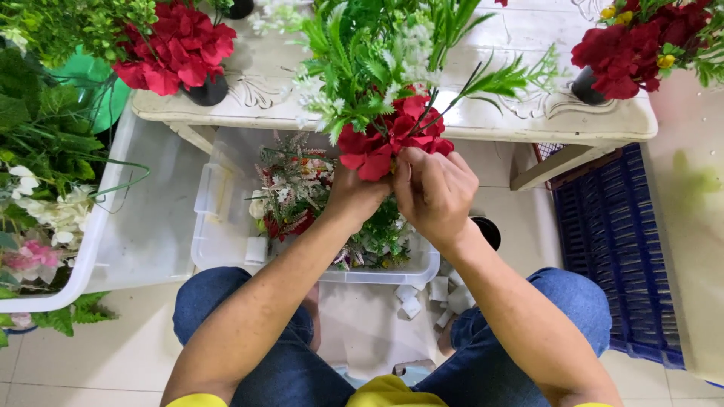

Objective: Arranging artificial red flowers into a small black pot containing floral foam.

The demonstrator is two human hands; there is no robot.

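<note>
A white table (528,113) runs across the top above a pale tile floor (113,354). Both hands, left hand (358,197) and right hand (434,192), squeeze the red flower bunch (388,136) in the middle. A clear bin (226,234) sits below, and a blue crate (611,234) stands at the right.

Clear bin (226,249) below, white table (528,117) ahead hem the bouquet (392,113).

Looking like a florist's or craft workshop: artificial red flowers in black pots (207,90) sitting on a carved white table (528,113), clear plastic bins (226,234) holding fake stems lying on the tiled floor (90,362).
</note>
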